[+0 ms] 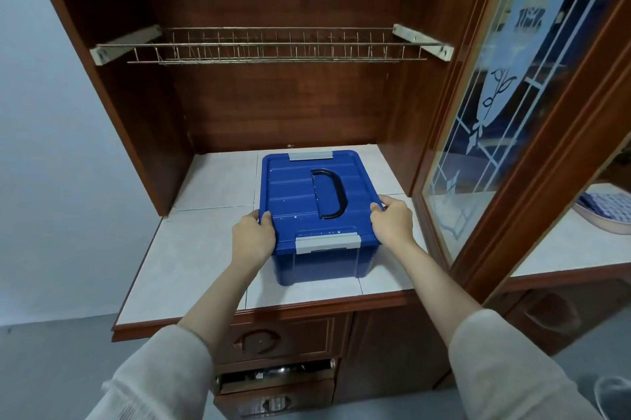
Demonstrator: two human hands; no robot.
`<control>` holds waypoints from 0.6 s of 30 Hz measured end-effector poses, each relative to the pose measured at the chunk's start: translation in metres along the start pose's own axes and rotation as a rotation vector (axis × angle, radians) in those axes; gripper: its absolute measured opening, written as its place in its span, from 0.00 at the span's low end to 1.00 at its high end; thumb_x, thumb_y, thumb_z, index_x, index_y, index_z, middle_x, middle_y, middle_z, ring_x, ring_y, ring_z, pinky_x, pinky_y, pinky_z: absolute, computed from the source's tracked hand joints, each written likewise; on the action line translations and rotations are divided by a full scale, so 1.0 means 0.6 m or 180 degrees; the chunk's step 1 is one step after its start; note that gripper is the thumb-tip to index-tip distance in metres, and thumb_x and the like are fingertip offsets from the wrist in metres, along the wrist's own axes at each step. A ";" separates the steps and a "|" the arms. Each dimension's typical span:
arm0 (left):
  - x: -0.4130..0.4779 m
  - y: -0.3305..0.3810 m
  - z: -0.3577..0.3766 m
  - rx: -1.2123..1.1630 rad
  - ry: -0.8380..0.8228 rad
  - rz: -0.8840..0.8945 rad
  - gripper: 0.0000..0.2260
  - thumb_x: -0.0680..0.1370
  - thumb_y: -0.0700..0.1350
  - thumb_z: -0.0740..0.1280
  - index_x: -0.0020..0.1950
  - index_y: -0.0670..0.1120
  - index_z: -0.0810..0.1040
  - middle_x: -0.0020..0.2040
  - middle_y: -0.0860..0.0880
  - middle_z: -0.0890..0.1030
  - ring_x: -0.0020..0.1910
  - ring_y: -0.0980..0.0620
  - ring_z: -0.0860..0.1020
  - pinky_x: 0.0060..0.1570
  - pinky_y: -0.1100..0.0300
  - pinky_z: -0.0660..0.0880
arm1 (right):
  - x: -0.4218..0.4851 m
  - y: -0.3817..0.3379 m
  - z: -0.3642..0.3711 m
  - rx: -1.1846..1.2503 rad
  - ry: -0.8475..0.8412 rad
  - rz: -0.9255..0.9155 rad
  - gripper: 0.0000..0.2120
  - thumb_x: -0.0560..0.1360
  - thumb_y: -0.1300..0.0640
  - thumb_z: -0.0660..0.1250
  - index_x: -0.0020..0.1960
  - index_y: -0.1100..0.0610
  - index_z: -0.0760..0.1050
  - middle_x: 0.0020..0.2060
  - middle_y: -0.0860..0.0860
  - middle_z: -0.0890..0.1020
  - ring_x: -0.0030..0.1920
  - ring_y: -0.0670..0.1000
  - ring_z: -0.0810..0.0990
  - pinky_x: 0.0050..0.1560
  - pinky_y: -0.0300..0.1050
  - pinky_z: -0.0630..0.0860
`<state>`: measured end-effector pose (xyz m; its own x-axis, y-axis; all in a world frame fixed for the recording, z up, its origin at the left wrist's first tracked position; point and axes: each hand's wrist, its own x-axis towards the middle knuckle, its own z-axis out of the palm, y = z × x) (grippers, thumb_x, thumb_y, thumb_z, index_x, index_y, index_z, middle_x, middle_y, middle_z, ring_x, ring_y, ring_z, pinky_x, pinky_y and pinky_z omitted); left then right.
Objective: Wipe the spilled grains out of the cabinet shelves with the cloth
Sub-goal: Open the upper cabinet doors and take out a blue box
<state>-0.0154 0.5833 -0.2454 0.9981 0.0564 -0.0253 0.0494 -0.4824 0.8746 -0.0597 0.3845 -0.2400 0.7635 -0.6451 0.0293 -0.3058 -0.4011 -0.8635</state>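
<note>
- I cannot see the fingers of either hand below the rim of the box (321,266). The contents of the half-open drawer (273,377) are too dark to read.
- The left hand (252,238) and right hand (392,219) clamp the side edges of the lid (290,187), with thumbs (265,215) on top.
- Small white grains (294,216) speckle the lid between both hands, near the front clasp (327,243).
- The box stands on the tiled shelf (211,180).

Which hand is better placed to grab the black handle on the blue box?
Right, probably: the right hand grips the lid edge nearest the black handle, which sits right of the lid's middle; the left hand holds the opposite edge.
</note>
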 end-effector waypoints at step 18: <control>-0.096 0.033 -0.016 0.0448 0.0693 0.0734 0.18 0.80 0.45 0.59 0.69 0.41 0.67 0.69 0.40 0.66 0.69 0.43 0.64 0.66 0.53 0.63 | -0.093 -0.010 -0.067 -0.0168 0.0517 -0.0863 0.09 0.78 0.60 0.61 0.52 0.63 0.78 0.45 0.54 0.80 0.41 0.46 0.73 0.36 0.30 0.66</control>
<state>-0.0720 0.5790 -0.2216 0.9530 0.1096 0.2825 -0.1569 -0.6192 0.7694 -0.1237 0.3968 -0.2161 0.7218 -0.6037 0.3384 -0.1358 -0.6030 -0.7861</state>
